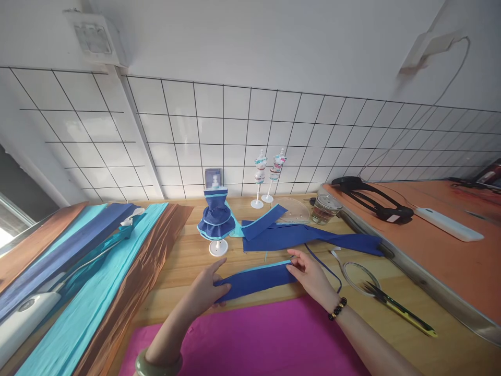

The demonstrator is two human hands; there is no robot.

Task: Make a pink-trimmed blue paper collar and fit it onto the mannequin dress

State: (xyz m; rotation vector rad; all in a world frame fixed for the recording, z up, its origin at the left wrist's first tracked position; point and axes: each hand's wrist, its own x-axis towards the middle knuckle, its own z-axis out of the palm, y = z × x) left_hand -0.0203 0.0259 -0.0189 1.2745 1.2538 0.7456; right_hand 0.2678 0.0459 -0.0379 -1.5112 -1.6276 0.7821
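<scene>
While both hands work low in the middle of the frame, a blue fabric strip [256,279] with a pale turquoise edge lies stretched between them on the wooden bench [183,261]. The left hand [205,292] grips the strip's left end, thumb on top and fingers curled under the cloth. The right hand [311,279] pinches the right end between thumb and fingertips; a dark beaded bracelet [337,308] sits on that wrist, and a pale green bangle [158,363] circles the left wrist at the bottom edge.

Just below the strip, a magenta sheet [266,339] covers the near part of the bench. Above the strip, near the centre, a small mannequin in a blue ruffled dress [216,219] stands on a white round foot, and more blue fabric pieces [297,235] spread to its right. Two tiny dress forms [268,172] on white stands rise by the tiled wall behind.

To the right of the right hand lie a coil of clear tubing [358,274] and yellow-handled snips [399,308], touching the coil's edge. A glass jar [326,208] stands beyond the blue pieces. At the left of the frame, long folds of turquoise, navy and brown cloth [97,282] run diagonally.
</scene>
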